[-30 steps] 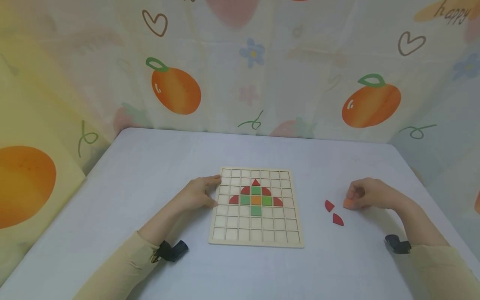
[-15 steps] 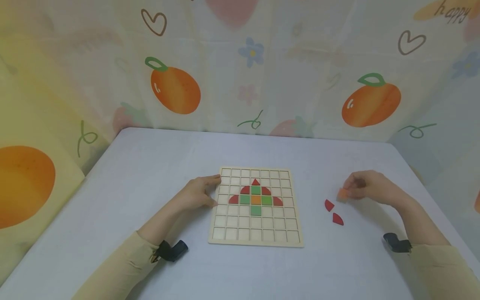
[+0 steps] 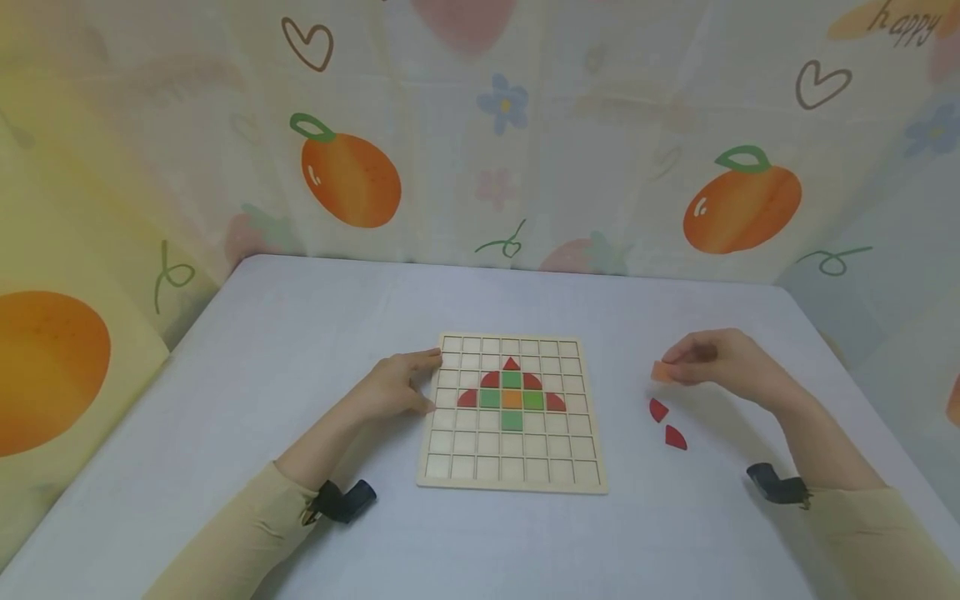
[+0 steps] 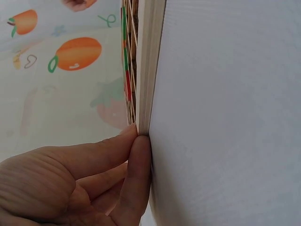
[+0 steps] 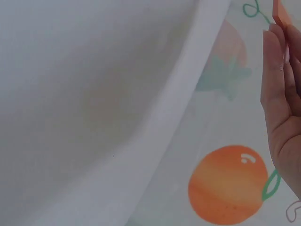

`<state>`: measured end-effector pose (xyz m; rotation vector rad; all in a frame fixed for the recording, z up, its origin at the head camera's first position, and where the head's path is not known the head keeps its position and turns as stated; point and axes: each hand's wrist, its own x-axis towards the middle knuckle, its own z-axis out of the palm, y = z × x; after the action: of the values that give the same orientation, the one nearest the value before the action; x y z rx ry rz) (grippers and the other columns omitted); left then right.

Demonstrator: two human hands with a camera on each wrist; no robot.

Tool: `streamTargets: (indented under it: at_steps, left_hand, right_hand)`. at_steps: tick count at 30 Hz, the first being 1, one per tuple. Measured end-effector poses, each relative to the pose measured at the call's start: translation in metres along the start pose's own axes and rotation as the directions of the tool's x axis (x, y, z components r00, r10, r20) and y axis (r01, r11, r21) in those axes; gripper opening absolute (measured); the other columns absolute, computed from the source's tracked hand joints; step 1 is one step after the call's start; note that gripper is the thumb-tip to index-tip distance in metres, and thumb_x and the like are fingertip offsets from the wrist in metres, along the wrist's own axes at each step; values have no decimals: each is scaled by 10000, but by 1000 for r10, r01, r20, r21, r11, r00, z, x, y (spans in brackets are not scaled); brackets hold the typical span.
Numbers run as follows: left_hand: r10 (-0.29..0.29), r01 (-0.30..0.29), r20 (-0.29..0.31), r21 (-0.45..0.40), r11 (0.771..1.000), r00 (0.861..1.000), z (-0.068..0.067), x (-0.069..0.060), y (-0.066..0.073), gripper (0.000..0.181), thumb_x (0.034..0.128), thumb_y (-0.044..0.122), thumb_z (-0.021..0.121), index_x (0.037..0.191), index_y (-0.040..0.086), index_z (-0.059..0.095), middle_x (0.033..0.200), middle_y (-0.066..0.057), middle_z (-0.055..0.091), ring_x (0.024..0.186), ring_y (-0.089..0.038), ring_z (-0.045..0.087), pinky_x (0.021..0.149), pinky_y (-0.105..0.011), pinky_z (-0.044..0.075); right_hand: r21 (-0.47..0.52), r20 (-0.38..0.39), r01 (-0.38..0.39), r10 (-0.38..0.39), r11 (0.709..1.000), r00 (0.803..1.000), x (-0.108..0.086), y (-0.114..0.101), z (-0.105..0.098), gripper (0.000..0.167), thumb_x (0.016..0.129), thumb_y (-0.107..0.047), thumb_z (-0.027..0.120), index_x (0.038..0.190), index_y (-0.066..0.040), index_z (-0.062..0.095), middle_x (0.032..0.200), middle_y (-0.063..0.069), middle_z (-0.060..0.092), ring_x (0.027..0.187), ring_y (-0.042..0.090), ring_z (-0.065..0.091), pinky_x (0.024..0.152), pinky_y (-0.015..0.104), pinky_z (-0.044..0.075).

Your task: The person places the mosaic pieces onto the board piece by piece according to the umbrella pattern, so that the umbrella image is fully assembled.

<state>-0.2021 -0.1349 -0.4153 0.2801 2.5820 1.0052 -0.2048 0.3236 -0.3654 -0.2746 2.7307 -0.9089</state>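
Observation:
A pale wooden grid board (image 3: 488, 468) lies flat on the table, bearing a pattern of green squares (image 3: 512, 422), an orange square (image 3: 512, 400), red quarter-circles and a red triangle (image 3: 511, 364). My left hand (image 3: 388, 386) touches the board's left side, fingertips and thumb spread apart along it; the left wrist view shows them against the board's edge (image 4: 150, 61). At the right, my right hand (image 3: 723, 367) pinches an orange square tile (image 3: 661, 372) between thumb and fingers above the table. In the right wrist view only part of that tile (image 5: 281, 13) shows.
Two loose red quarter-circle tiles (image 3: 676, 437) lie on the white-covered table (image 3: 360, 308) between the board and my right hand. A patterned curtain (image 3: 450, 150) hangs behind the table's far edge. Both wrists carry a small black camera (image 3: 347, 502).
My right hand has lifted the orange square tile from the table and moved it left and away from me, past the red tiles. The left hand and board stay put.

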Motion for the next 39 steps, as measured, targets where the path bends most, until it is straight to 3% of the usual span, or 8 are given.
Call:
streamTargets:
  at_steps: [13,18,25,31,39]
  left_hand:
    - [21,-21,7,-46,999,1000,0,-3,0,786,760,23,763,1477,44,443,1607,-92,362,552,-118,514,609,-253,466]
    - [19,-19,4,-43,999,1000,0,-3,1,788,758,23,760,1479,48,442,1609,-86,360,562,-123,507,612,-254,458]
    - [18,-18,1,-32,999,1000,0,-2,1,784,762,30,762,1479,56,446,1604,-83,369,577,-126,515,612,-254,458]
    - [20,-20,4,-43,999,1000,-1,-2,0,788,757,26,762,1478,54,446,1605,-81,368,576,-129,517,615,-258,458]
    - [10,-10,8,-41,999,1000,-2,-2,-1,790,764,26,761,1484,57,437,1617,-71,348,563,-129,516,622,-254,458]
  right_hand:
    - [82,-26,-15,17,997,1000,8,-25,21,275,901,-336,703,1094,-141,706,1019,53,748,909,198,684,844,339,559]
    - [135,-25,22,-19,991,1000,12,-40,31,257,892,-315,716,1071,-131,719,1015,68,748,894,203,694,830,315,558]
    - [171,6,17,-18,985,1000,19,-60,52,233,852,-312,758,1031,-164,739,979,32,758,875,199,710,831,344,556]
    - [205,39,70,-79,976,996,22,-77,71,178,823,-262,789,975,-175,757,949,15,764,842,176,704,793,341,569]
    - [175,115,106,-128,979,985,23,-99,87,153,802,-286,806,932,-215,767,924,-45,764,863,126,681,819,302,513]
